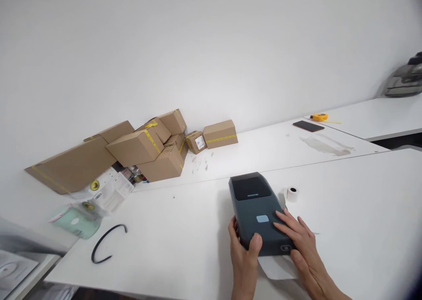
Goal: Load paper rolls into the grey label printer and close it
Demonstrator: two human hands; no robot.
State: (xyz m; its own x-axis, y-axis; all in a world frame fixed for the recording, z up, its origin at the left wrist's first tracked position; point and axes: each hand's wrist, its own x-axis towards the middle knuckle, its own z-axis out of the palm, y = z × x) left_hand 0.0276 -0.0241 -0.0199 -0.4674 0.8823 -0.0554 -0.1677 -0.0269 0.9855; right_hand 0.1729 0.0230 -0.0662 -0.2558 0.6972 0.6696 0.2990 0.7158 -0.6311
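Bench of white laminate carries everything, with a second white bench butted behind it. Against the wall at far left leans a pile of brown cardboard boxes with yellow tape. On the near bench, right of centre and close to its near edge, sits a dark grey plastic label printer. The left hand has its grip closed on the printer's near left corner, thumb on top. The right hand lies flat on the lid's right side, grip spread. A white paper sheet pokes from under the printer's near end. A small white paper roll stands just right of the printer.
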